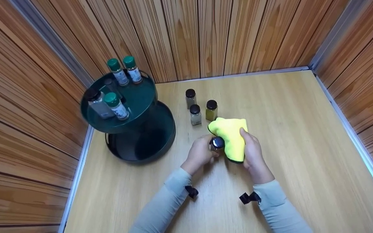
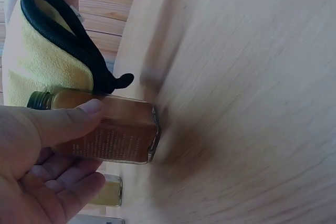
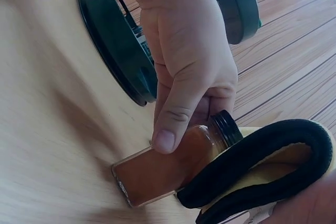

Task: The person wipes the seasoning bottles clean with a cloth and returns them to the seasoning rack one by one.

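Observation:
My left hand (image 1: 202, 151) grips a square glass spice jar (image 2: 123, 129) with a black lid (image 1: 217, 142) and reddish-brown powder inside. In the left wrist view the thumb lies along one face of the jar, which is held just above the table. My right hand (image 1: 254, 152) holds a folded yellow cloth (image 1: 233, 137) with black edging, thumb on top. The cloth (image 3: 278, 169) touches the jar's side near its lid in the right wrist view. Beyond the hands stand three black-lidded jars: a dark one (image 1: 190, 98), a pale one (image 1: 195, 115) and a yellowish one (image 1: 211, 111).
To the left stands a dark green two-tier round rack (image 1: 141, 152). Its upper tier bears green-capped bottles (image 1: 133, 69), a larger dark-lidded jar (image 1: 99, 103) and a dark container (image 1: 111, 85). Wood-panelled walls (image 1: 186, 38) edge the table (image 1: 303, 136) on the back and both sides.

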`<move>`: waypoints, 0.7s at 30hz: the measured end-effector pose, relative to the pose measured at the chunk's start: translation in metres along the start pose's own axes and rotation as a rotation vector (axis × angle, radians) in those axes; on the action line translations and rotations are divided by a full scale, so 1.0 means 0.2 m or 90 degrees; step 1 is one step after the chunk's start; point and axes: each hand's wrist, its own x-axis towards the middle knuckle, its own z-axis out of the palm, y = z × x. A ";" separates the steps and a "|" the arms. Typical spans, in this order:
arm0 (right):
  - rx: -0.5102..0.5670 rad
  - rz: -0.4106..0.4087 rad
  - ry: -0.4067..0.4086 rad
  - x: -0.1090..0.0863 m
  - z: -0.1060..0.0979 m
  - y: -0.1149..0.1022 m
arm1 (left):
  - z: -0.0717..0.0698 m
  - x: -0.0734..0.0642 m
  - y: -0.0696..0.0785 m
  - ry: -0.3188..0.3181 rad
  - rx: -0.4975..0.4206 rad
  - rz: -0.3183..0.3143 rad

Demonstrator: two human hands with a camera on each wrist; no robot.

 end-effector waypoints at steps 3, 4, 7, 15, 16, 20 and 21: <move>0.003 -0.012 -0.017 0.00 -0.01 0.00 | 0.00 0.00 0.01 -0.008 0.010 -0.002; 0.006 -0.015 -0.023 0.00 -0.01 0.00 | 0.00 0.01 0.01 -0.012 0.012 -0.004; 0.012 -0.017 -0.028 -0.01 -0.02 -0.01 | -0.01 0.01 0.02 -0.026 0.004 -0.017; 0.004 -0.008 -0.011 0.00 -0.04 -0.03 | -0.03 0.04 0.01 -0.050 -0.029 0.018; 0.003 -0.008 -0.009 0.00 -0.04 -0.03 | -0.03 0.04 0.01 -0.051 -0.029 0.027; 0.003 -0.004 -0.002 0.00 -0.06 -0.03 | -0.03 0.04 0.01 -0.059 -0.013 0.046; 0.005 -0.002 0.001 0.00 -0.06 -0.03 | -0.02 0.04 0.02 -0.063 -0.013 0.041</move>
